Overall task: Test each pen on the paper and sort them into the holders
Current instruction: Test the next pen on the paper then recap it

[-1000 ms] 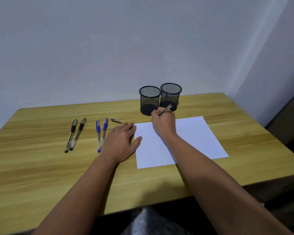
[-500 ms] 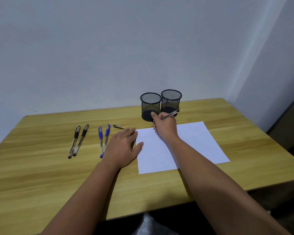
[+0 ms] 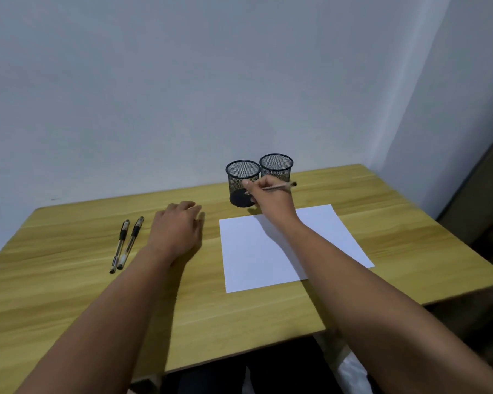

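**Pen lifted off the sheet, toward the holders**

Since a second ago my right hand (image 3: 271,194) has risen from the paper (image 3: 268,251) and now sits in front of the two black mesh holders (image 3: 243,180), fingers still pinched round the pen (image 3: 279,187), which lies nearly level with its end pointing right, across the lower front of the right-hand holder (image 3: 276,166). My left hand (image 3: 180,226) has slid left off the sheet's edge; it now hovers or rests over the spot where the two blue pens lay, fingers loosely bent and holding nothing — those pens are hidden beneath it. Two black-gripped pens (image 3: 127,243) lie side by side further left, well apart from the sheet.

Everything sits on a pale wood-grain table (image 3: 410,251) pushed against a plain whitish wall (image 3: 182,81), with a room corner to the right. No mark on the paper is plain from here, and any print on the pens is too small to read.
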The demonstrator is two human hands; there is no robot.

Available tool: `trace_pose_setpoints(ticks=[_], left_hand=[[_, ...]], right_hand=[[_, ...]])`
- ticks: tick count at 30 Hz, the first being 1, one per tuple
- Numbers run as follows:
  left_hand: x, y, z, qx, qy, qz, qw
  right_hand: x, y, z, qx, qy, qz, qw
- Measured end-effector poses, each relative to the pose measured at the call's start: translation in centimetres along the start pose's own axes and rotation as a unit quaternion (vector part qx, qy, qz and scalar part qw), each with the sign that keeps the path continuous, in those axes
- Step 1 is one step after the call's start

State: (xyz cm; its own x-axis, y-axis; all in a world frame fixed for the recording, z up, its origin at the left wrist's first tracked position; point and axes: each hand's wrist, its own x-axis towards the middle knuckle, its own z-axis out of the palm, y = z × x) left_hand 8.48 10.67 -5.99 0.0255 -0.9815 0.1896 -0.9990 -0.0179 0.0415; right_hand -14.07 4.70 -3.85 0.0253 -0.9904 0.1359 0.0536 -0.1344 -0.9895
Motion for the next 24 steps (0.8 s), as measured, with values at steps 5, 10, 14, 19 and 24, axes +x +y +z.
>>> trace_pose_setpoints(ticks=[5, 10, 14, 19, 24], left_hand=[[1.6, -1.9, 0.2, 0.03, -0.055, -0.036, 0.997], [1.9, -2.1, 0.1, 0.041, 0.009, -0.011, 0.999], [0.9, -1.1, -0.6, -0.127, 0.048, -0.007, 0.991], [-0.7, 1.8, -3.5, -0.423, 0.026, -0.059, 0.904], [-2.3, 3.5, -6.2, -0.501, 0.009, -0.062, 0.863]], right_hand=[[0.4, -0.6, -1.1, 0.024, -0.022, 0.066, 0.997], [-0.1, -0.6, -2.7, 0.02, -0.052, 0.062, 0.997], [-1.4, -0.9, -3.8, -0.021, -0.127, 0.056, 0.99], [-3.3, -2.7, -4.4, -0.038, -0.133, 0.027, 0.99], [-5.0, -5.1, -5.0, -0.021, -0.13, 0.009, 0.991]])
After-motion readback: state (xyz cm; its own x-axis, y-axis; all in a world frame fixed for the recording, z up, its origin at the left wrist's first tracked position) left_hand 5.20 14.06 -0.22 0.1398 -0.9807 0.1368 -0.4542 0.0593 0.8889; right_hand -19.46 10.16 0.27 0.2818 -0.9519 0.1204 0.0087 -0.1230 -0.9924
